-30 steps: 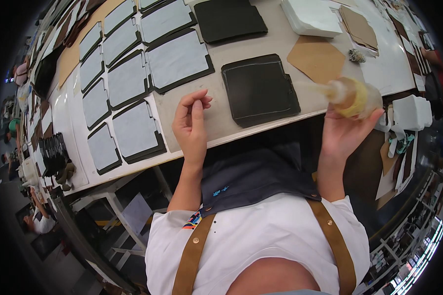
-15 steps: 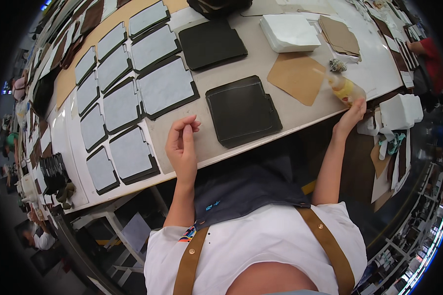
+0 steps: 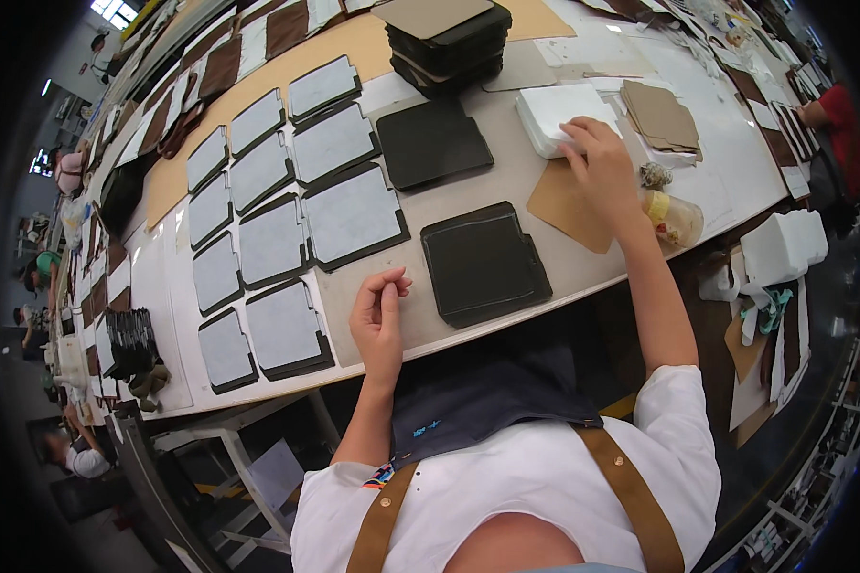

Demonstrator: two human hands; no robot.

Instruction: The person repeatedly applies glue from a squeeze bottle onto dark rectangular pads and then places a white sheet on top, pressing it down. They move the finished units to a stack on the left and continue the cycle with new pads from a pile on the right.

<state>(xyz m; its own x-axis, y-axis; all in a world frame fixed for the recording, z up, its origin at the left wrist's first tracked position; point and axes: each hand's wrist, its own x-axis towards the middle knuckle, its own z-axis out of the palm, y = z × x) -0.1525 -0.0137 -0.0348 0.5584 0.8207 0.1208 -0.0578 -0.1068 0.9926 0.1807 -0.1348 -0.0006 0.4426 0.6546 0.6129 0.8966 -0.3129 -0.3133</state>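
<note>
- Shows the left hand (image 3: 380,315) loosely closed, just left of a notched black panel (image 3: 483,263) flat on the table (image 3: 511,186).
- Shows the right hand (image 3: 597,167) at the stack of white sheets (image 3: 548,119); cannot tell grip from touch.
- Includes a yellow-labelled bottle (image 3: 678,222) beside the right forearm (image 3: 655,286), and white-faced black panels (image 3: 272,239) in rows at left.

Dark grey floor (image 3: 843,296), pale metal table frame (image 3: 243,466), bright window (image 3: 115,11) at upper left
</note>
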